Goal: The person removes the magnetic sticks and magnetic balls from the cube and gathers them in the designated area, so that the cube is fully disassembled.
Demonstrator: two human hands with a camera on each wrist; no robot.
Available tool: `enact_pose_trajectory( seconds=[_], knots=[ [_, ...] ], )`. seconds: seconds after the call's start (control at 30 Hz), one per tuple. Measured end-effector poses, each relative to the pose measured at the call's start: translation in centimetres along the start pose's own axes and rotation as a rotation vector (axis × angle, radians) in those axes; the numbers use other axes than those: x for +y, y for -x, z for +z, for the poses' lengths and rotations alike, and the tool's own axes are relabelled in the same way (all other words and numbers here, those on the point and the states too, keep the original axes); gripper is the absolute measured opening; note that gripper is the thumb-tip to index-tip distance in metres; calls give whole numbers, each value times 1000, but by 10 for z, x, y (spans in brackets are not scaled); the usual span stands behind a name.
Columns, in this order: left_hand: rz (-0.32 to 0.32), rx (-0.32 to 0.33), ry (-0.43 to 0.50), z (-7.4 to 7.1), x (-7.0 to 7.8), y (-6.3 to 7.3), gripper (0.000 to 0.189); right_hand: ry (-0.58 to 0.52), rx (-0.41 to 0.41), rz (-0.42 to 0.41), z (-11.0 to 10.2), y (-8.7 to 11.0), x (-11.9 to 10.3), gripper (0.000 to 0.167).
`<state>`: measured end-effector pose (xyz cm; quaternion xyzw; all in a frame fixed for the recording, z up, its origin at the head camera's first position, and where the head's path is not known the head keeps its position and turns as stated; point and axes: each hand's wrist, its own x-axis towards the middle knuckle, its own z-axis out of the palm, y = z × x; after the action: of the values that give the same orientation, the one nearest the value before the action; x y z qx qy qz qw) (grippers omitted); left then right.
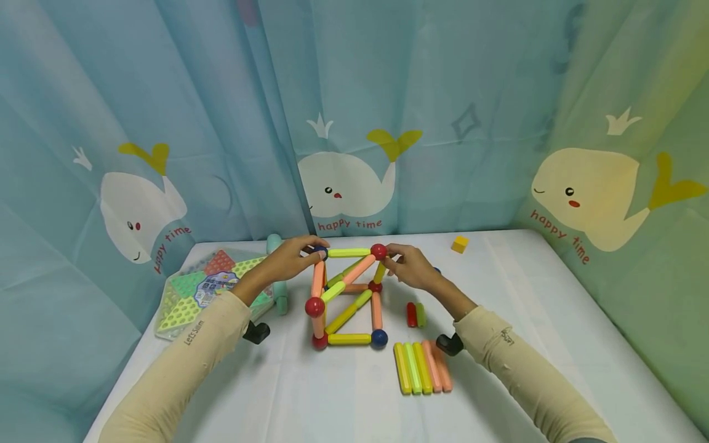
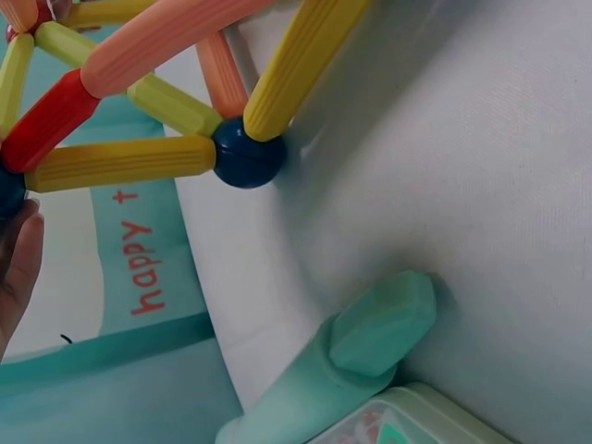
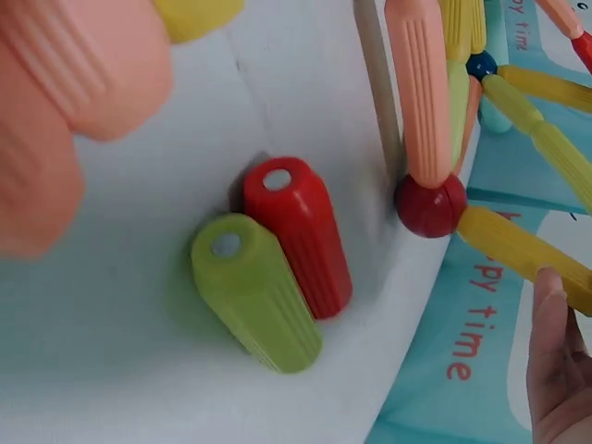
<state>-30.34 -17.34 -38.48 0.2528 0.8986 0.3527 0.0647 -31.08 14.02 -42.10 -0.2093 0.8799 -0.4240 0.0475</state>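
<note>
A cube-like frame of magnetic rods (image 1: 350,338) and balls stands on the table, with slanted rods across its sides. At its upper back left corner is a blue ball (image 2: 9,192), pinched between the fingers of my left hand (image 1: 289,258). My right hand (image 1: 411,266) holds the upper back right corner, fingers at the red ball (image 1: 378,251). In the right wrist view its fingertips lie along a yellow rod (image 3: 523,245) that rises from a lower red ball (image 3: 431,205). Another red ball (image 1: 315,307) marks the upper front left corner.
Several loose long rods (image 1: 423,368) lie in a row at front right. Behind them are a short red rod (image 3: 301,240) and a short green rod (image 3: 259,296). A yellow block (image 1: 460,244) sits at the back. Left are a clear plastic case (image 1: 166,320) and a teal cylinder (image 2: 310,384).
</note>
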Motion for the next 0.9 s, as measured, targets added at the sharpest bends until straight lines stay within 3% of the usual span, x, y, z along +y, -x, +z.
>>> enact_pose_trajectory(
  seconds=[0.17, 0.4, 0.57, 0.73, 0.9],
  knots=[
    [5, 0, -8, 1, 1, 0, 35, 98, -64, 21, -7, 2, 6, 17],
    [-16, -2, -9, 1, 1, -1, 33, 212, -295, 122, -4, 0, 20, 32],
    [-8, -8, -2, 2, 1, -2, 34, 382, -392, 119, 9, -6, 15, 33],
    [-8, -12, 4, 2, 1, -3, 33, 503, -358, 140, 19, -10, 11, 31],
    [-16, -13, 9, 2, 1, -4, 34, 465, -259, 144, 23, -9, 15, 28]
  ],
)
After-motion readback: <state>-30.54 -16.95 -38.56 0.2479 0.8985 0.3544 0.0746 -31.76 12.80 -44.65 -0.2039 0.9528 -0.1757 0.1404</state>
